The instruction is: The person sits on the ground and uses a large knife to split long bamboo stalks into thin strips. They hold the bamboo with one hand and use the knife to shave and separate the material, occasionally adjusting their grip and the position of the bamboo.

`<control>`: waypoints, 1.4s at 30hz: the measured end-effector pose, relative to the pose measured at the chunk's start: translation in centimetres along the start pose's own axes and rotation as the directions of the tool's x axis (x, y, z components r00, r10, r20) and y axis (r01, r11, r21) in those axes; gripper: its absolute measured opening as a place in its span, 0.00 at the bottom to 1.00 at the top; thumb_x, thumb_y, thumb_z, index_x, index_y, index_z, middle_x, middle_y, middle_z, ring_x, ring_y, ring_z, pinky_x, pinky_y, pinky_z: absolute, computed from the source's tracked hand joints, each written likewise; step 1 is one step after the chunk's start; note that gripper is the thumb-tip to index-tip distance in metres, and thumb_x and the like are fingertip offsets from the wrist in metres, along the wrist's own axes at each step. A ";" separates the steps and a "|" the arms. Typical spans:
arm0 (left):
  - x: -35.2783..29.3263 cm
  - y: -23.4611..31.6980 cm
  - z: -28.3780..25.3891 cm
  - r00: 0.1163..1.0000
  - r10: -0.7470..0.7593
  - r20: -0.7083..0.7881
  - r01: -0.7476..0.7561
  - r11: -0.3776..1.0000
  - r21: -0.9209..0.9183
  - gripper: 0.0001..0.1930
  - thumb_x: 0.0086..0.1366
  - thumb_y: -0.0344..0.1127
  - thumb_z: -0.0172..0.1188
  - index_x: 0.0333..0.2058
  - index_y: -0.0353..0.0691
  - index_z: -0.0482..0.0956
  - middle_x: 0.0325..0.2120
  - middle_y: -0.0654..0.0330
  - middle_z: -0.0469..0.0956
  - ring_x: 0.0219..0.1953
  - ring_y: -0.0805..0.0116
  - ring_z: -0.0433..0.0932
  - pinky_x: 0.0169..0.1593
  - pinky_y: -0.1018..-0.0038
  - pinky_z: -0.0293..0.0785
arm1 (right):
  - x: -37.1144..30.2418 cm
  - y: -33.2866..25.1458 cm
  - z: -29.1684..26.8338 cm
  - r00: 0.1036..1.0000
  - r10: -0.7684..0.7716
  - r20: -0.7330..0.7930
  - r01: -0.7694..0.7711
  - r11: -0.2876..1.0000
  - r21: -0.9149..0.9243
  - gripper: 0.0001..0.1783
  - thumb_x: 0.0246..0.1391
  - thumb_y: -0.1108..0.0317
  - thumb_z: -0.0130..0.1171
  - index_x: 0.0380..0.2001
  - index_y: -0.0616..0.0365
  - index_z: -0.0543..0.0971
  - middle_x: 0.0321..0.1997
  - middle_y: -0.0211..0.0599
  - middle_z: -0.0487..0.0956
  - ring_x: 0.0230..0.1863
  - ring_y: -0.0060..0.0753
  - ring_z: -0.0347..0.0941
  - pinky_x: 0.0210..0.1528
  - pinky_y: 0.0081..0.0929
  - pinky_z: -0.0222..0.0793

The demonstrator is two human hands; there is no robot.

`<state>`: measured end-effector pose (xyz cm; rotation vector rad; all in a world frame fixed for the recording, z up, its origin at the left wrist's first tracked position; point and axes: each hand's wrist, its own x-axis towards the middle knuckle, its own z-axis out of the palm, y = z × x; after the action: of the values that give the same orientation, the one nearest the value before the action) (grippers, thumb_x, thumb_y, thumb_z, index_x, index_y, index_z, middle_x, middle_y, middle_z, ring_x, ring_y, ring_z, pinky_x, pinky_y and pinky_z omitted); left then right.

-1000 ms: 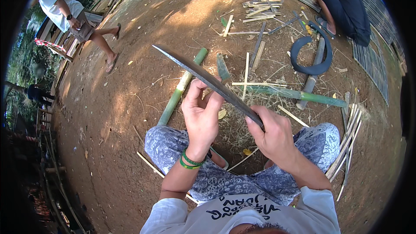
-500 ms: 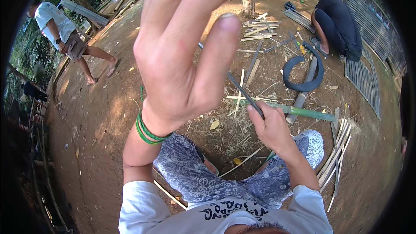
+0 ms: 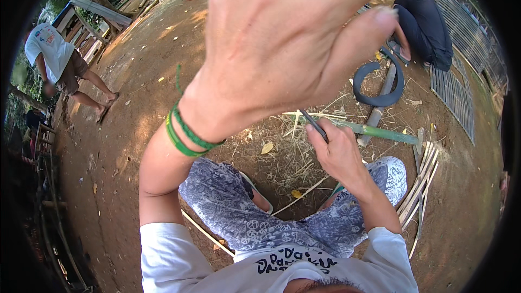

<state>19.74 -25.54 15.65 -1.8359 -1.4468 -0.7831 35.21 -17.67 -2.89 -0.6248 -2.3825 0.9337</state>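
My left hand (image 3: 282, 49) is raised close to the camera, its back toward me, fingers spread and holding nothing. Two green bands (image 3: 187, 130) circle its wrist. Lower and to the right, my right hand (image 3: 339, 154) is closed round a long thin dark tool (image 3: 307, 117); the tool's far part is hidden behind my left hand, and I cannot tell whether it is a blade seen edge-on. Just beyond my right hand lies a green bamboo pole (image 3: 391, 133). Pale shavings (image 3: 287, 154) cover the ground before my crossed legs.
Split bamboo strips (image 3: 422, 184) lie right of my knee. A dark rubber-like ring (image 3: 386, 99) rests on a thicker bamboo piece (image 3: 375, 121). One person crouches (image 3: 426, 27) at the far right by a slatted panel (image 3: 453, 97); another walks (image 3: 59, 57) at the left.
My left hand has moved right and closer to the camera, fingers spreading wider and covering the bamboo pile and most of the tool. The person at left has walked further left.
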 end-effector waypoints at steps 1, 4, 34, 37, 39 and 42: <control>0.3 0.1 -0.5 1.000 -0.016 0.008 0.016 1.000 -0.016 0.22 0.68 0.45 0.53 0.59 0.50 0.74 0.55 0.59 0.76 0.56 0.57 0.73 0.58 0.54 0.63 | 0.0 0.2 0.3 1.000 -0.003 -0.012 0.003 1.000 0.009 0.17 0.63 0.60 0.58 0.27 0.65 0.77 0.14 0.53 0.74 0.19 0.57 0.76 0.22 0.45 0.67; -2.5 -3.8 4.2 0.971 0.139 -0.194 -0.090 0.966 0.241 0.24 0.75 0.47 0.43 0.66 0.52 0.68 0.61 0.57 0.73 0.63 0.55 0.70 0.69 0.55 0.55 | 0.1 -1.1 0.1 0.999 0.027 0.043 -0.027 1.000 0.008 0.18 0.64 0.60 0.57 0.27 0.65 0.77 0.14 0.53 0.74 0.19 0.57 0.75 0.23 0.45 0.68; -14.7 -2.0 8.6 0.651 -0.733 -0.197 0.697 0.680 -0.227 0.12 0.61 0.33 0.67 0.33 0.29 0.76 0.22 0.56 0.80 0.23 0.71 0.80 0.32 0.76 0.78 | 7.2 0.4 6.3 0.969 0.203 0.140 -0.214 0.974 0.073 0.24 0.66 0.54 0.52 0.31 0.68 0.82 0.21 0.60 0.79 0.27 0.60 0.80 0.35 0.54 0.72; -14.2 -2.4 8.8 0.698 -0.679 -0.226 0.674 0.730 -0.112 0.10 0.60 0.31 0.67 0.32 0.29 0.77 0.21 0.55 0.79 0.22 0.70 0.80 0.30 0.75 0.77 | 8.1 1.3 6.0 0.927 0.265 0.264 -0.335 0.903 0.269 0.26 0.66 0.53 0.51 0.31 0.68 0.82 0.21 0.61 0.78 0.26 0.63 0.79 0.34 0.55 0.71; -13.9 -2.4 9.1 0.707 -0.666 -0.237 0.665 0.741 -0.097 0.09 0.59 0.30 0.66 0.31 0.29 0.77 0.19 0.55 0.78 0.21 0.69 0.79 0.29 0.74 0.76 | 7.6 0.7 6.2 0.964 0.231 0.129 -0.250 0.956 0.156 0.26 0.66 0.54 0.51 0.31 0.70 0.82 0.21 0.61 0.78 0.26 0.63 0.78 0.35 0.53 0.72; -14.1 -2.1 9.6 0.732 -0.642 -0.228 0.639 0.763 -0.097 0.08 0.59 0.29 0.65 0.30 0.29 0.77 0.19 0.55 0.78 0.20 0.69 0.79 0.29 0.73 0.75 | 7.6 2.7 8.6 0.984 0.177 0.012 -0.177 0.984 0.000 0.26 0.66 0.54 0.51 0.31 0.71 0.81 0.23 0.64 0.78 0.31 0.65 0.80 0.39 0.54 0.75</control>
<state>15.31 -25.71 -0.89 -1.1531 -1.9226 -1.3041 24.88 -15.74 -8.15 -0.8434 -2.3658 1.0154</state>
